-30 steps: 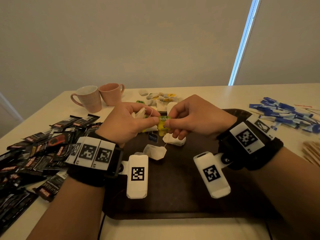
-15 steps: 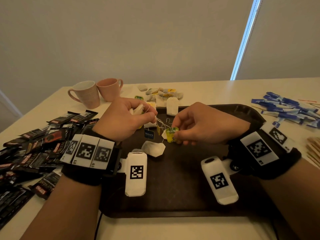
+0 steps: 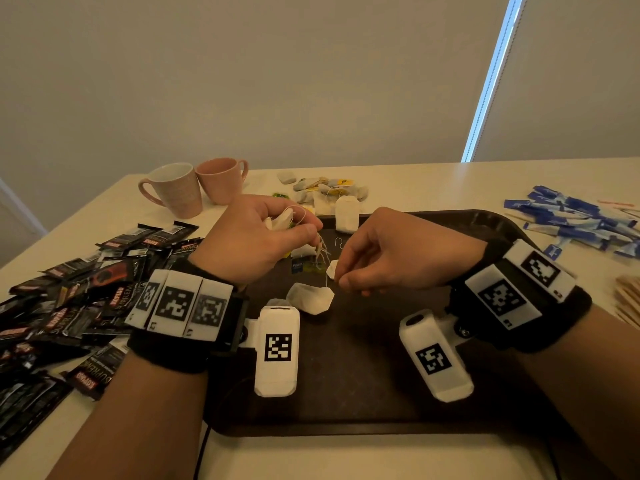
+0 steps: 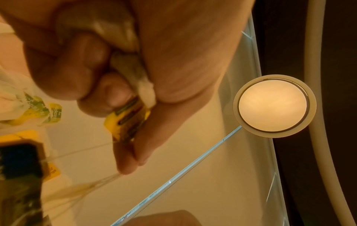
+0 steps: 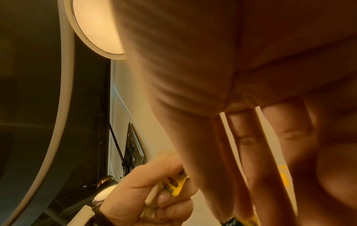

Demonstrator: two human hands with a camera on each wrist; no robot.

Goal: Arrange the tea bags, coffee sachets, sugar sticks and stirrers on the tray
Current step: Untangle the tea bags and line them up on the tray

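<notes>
Pulling apart now: both hands have come lower over the tray (image 3: 450,403) vs a sec ago, and the right hand (image 3: 398,258) has drawn away from the left hand (image 3: 256,244), so the tangled strings (image 3: 322,252) between them are stretched out instead of bunched at the fingertips. The green-yellow tag the right hand was pinching half a sec ago isn't visible in its fingers in the head view any more; can't tell if it's let go or just hidden.

Meaning for the task, as a judgement: still the untangle step, tea bags only partly sorted, nothing else on the tray yet.

Left hand: fingers curled tight round a bunch of tea bags (image 3: 280,221), thumb and index fingertip (image 4: 125,162) pressed together on the strings, a yellow tag (image 4: 127,120) wedged in the fist.

Right hand: thumb and forefinger nearly closed in a fine pinch, prob on one string; other fingers loosely curled. A small white tea bag (image 3: 332,270) sits just beside its fingertips.

Where stuff is: one loose tea bag (image 3: 311,299) lies on the tray below the hands, another tea bag (image 3: 347,214) at the tray's far edge, more in a tea bag pile (image 3: 325,188) on the table (image 3: 415,181) behind. Coffee sachets (image 3: 79,299) heaped left, sugar sticks (image 3: 581,223) right, wooden stirrers (image 3: 628,299) at the right edge, all off the tray.
</notes>
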